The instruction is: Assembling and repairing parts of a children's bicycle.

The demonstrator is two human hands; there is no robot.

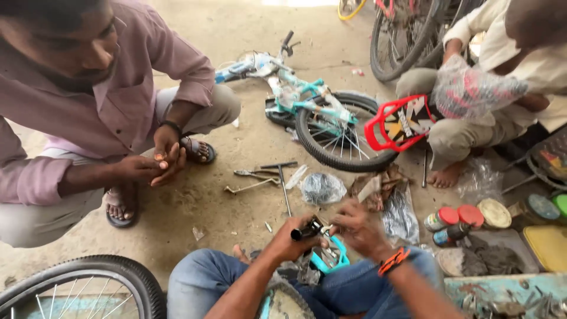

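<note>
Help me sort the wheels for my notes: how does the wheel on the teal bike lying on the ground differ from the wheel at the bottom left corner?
The teal bike's wheel is mounted in its frame and shows whole; the bottom-left wheel is cut off by the picture edge, its mounting unseen. The first lies out on the floor between the two crouching people; the second is close beside the wearer's knee. Both have black tyres and thin metal spokes.

Soft daylight, motion-blurred hands, wide-angle distortion
</note>
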